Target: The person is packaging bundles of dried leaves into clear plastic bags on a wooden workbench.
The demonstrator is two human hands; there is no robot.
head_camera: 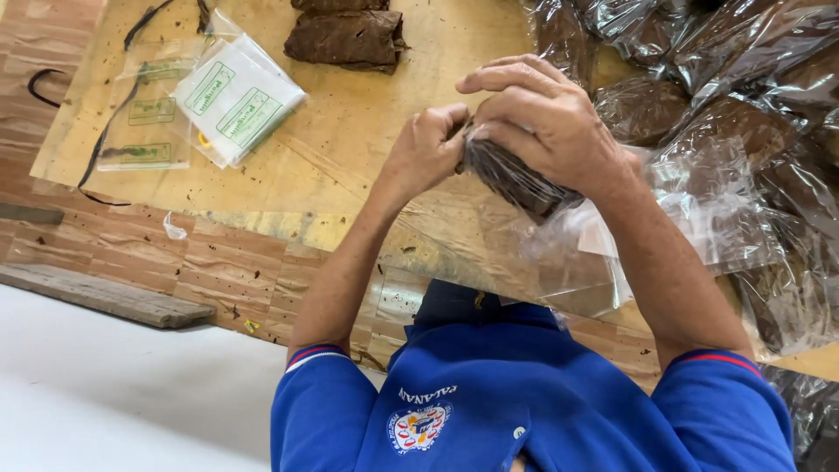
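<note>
1. Where the two hands meet above the counter point(367, 149), they share one bundle of dark brown leaves point(511, 179) in a clear plastic bag point(612, 253).
2. Left hand point(426, 150): fingers curled tight, pinching the bundle's upper-left end.
3. Right hand point(546, 118): fingers pressed together, arched over the top of the bundle and clamping it.
4. Long axis of bundle runs from upper left, at the left hand, down to lower right under the right palm; bag mouth trails below and right.
5. Both hands touch the bundle; the right covers more of it.
6. Filled bags point(743, 79) lie right; flat printed sachets point(234, 98) lie well apart, left.
</note>
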